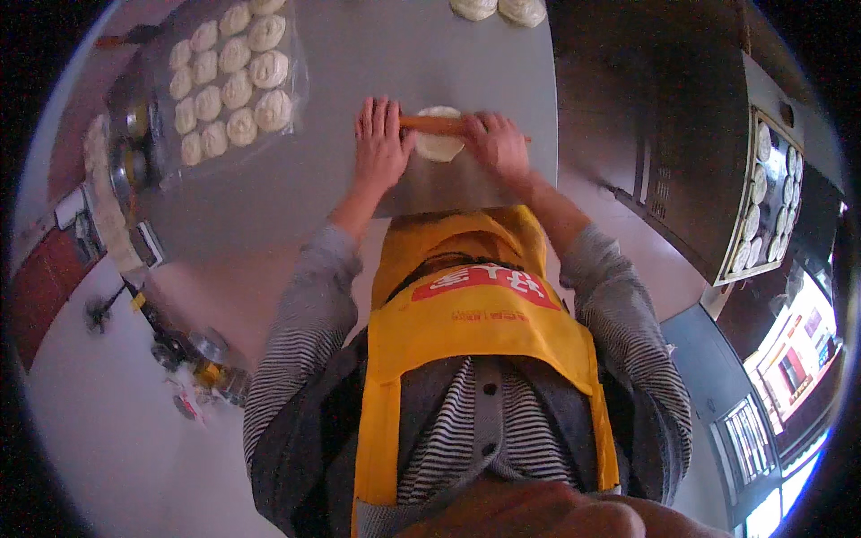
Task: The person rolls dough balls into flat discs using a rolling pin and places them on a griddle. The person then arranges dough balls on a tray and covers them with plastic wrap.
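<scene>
A wooden rolling pin [430,124] lies across a flattened round of pale dough [440,148] on the grey worktop [350,60]. My left hand [385,138] rests on the pin's left end, fingers stretched forward. Over the right part of the pin is my right hand [498,141], its fingers curled and slightly blurred; a thin tip of the pin shows beyond it. The dough shows in front of and behind the pin, between both hands.
Several coiled dough pieces [235,89] sit in rows on a clear plastic sheet [299,111] at the left. Two more dough pieces [522,9] lie at the far edge. On the right, a dark appliance [686,155] stands beside a tray [773,202] of flat dough rounds.
</scene>
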The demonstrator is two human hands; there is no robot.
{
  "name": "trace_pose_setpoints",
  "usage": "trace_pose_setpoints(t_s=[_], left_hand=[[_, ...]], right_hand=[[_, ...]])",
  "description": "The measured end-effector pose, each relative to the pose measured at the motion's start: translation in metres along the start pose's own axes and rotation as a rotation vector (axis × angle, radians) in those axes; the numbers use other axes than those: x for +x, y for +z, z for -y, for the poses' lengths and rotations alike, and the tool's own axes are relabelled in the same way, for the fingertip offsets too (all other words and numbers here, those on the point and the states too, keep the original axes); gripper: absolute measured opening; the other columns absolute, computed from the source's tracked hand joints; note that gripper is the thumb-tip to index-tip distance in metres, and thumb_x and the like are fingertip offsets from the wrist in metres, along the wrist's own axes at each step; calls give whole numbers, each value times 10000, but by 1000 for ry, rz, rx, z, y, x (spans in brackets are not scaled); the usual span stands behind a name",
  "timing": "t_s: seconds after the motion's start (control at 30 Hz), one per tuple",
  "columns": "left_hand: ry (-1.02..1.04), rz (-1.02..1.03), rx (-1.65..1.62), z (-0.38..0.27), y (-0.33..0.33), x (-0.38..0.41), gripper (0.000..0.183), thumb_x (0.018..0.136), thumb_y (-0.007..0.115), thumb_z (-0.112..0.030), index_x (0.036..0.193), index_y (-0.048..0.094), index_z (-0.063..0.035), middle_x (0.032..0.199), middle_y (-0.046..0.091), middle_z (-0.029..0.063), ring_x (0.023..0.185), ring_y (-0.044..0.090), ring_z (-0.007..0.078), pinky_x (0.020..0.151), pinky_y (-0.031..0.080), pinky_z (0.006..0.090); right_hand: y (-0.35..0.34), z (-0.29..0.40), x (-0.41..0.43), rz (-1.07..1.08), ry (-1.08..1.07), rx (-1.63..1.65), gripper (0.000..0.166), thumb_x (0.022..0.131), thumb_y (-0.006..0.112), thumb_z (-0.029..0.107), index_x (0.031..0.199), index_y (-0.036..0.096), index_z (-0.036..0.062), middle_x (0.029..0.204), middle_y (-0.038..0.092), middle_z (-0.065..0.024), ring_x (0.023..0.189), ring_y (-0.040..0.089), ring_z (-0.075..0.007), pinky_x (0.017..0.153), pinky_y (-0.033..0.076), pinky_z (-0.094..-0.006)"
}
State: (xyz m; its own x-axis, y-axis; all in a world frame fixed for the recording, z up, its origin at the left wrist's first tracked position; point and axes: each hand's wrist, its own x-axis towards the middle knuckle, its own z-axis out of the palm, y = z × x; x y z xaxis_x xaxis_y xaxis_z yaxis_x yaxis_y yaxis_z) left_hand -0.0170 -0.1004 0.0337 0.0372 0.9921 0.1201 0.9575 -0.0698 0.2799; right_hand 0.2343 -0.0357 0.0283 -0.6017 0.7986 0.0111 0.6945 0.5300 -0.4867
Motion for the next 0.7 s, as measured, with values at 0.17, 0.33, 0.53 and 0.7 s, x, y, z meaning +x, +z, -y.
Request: trace_pose_setpoints(t_s=[0.17,0.33,0.53,0.7], left_hand=[[-107,-60,5,11,22,48,583,950,605,-378,1373,480,4,1476,422,206,1385,355,424,1138,289,555],[-98,-1,-73,-18,-2,-47,610,952,597,-388,1385,469,23,1495,412,218,1408,333,416,1145,278,569],[-187,-69,55,-1,12,38,664,938,614,-388,1421,435,32,1508,391,238,1423,311,426,1157,245,583],[-124,41,-70,-11,5,-36,650,952,585,-414,1408,448,28,1521,385,210,1425,318,413,1155,235,593]], right_hand=[[-30,1,61,222,228,-17,318,954,589,364,1163,581,124,1065,658,-153,902,647,-387,715,546,-478],[13,-7,-30,86,13,-143,433,954,576,366,1304,549,112,1261,601,-127,1143,581,-322,972,444,-487],[-7,0,47,-168,57,-230,504,935,596,318,1383,504,105,1439,481,-145,1312,456,-336,1071,342,-532],[3,4,-17,-37,-34,-175,520,955,563,329,1421,459,120,1507,408,-156,1403,368,-349,1124,274,-588]])
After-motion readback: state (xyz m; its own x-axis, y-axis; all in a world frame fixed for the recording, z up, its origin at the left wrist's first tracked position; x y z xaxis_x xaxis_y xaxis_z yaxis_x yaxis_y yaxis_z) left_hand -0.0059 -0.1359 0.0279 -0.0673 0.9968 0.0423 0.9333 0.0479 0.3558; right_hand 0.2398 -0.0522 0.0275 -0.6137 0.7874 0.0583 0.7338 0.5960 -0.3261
